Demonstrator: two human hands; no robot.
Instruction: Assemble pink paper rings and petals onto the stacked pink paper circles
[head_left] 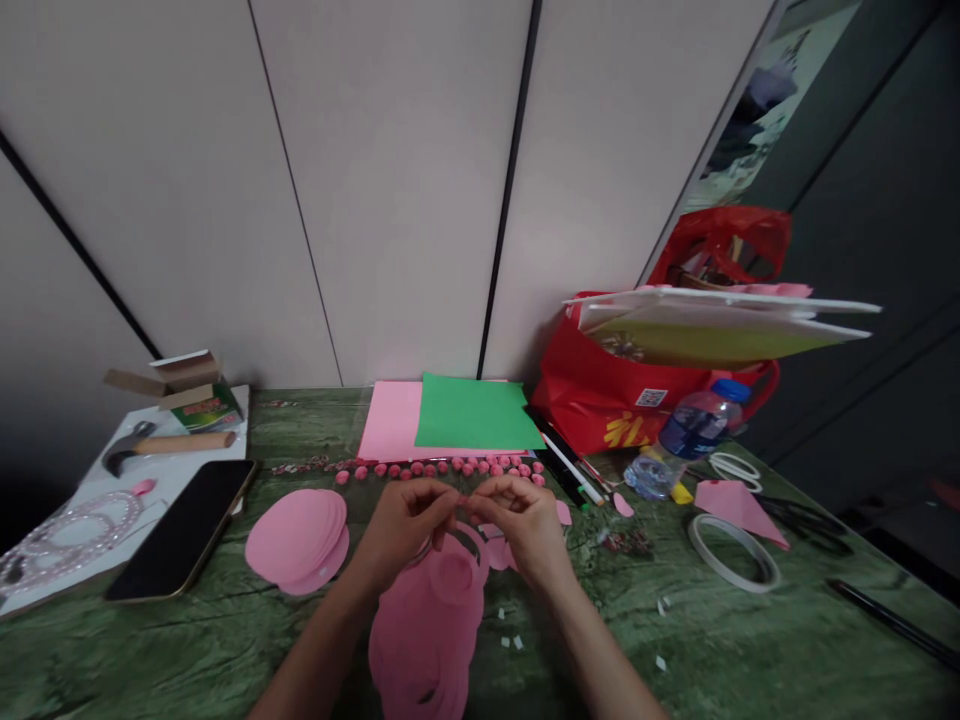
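My left hand point(409, 525) and my right hand point(525, 522) meet at the fingertips over the middle of the table. Both are closed in a pinch on a small piece of pink paper point(463, 508), mostly hidden by the fingers. Just beneath lies a heap of pink paper spirals and cut-out rings point(429, 635). Beyond my fingers runs a row of small rolled pink paper flowers point(441, 467). A stack of pink paper discs point(296, 538) rests left of my left hand.
Green sheet point(480, 412) lies over pink paper at the back. Right stand a red bag point(592, 370), water bottle point(694, 430), tape roll point(697, 550) and pens point(574, 468). Left are a phone point(184, 530), hammer point(172, 443) and opened box point(202, 405). A wall panel point(405, 200) rises behind.
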